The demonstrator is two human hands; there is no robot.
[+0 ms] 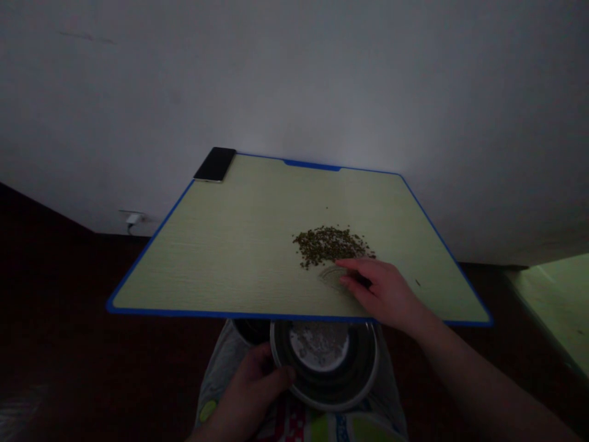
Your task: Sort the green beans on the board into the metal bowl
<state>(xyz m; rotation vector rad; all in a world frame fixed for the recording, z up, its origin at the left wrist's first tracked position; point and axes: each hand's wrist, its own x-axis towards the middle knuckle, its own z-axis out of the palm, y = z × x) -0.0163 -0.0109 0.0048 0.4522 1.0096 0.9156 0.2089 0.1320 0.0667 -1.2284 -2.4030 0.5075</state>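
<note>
Left hand [251, 387]: grasping bowl [339, 406] | right hand [389, 291]: curled, grip unclear | dark bits [331, 242]: just beyond right fingertips | handling: light, short strokes — bowl level, left grip firm

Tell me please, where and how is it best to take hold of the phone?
Probably grip the phone by its two long sides, from above and the near side: it lies flat on the board, with the wall close behind its far end.
</note>
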